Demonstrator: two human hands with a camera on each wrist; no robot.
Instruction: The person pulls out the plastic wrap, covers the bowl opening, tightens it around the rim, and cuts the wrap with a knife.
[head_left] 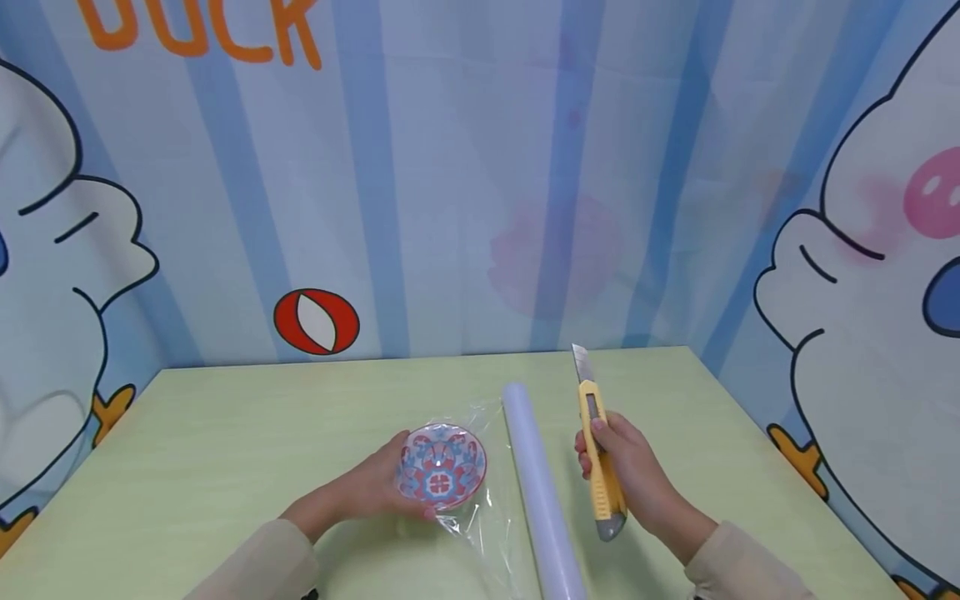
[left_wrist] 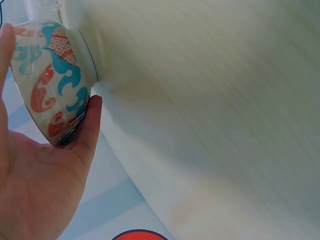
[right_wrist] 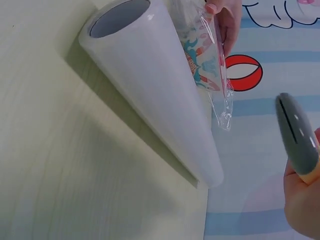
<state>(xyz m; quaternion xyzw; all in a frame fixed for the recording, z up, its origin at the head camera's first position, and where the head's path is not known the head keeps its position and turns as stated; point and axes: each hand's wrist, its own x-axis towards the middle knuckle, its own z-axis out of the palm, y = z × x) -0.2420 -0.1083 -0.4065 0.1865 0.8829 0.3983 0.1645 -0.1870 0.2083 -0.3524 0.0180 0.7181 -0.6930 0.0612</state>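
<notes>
My left hand grips a patterned bowl in red, blue and white, tilted so its inside faces me. In the left wrist view the bowl's outer side sits between the thumb and fingers. Clear plastic wrap lies over the bowl and stretches to a long pale roll just right of it. My right hand, beyond the roll, holds a yellow utility knife upright, its blade extended and pointing away. The knife's grey end shows in the right wrist view. The blade touches nothing.
All of this is over a pale green table. Behind it hangs a blue striped backdrop with a red ball print and white cartoon ducks on both sides. The roll's hollow end lies nearest me.
</notes>
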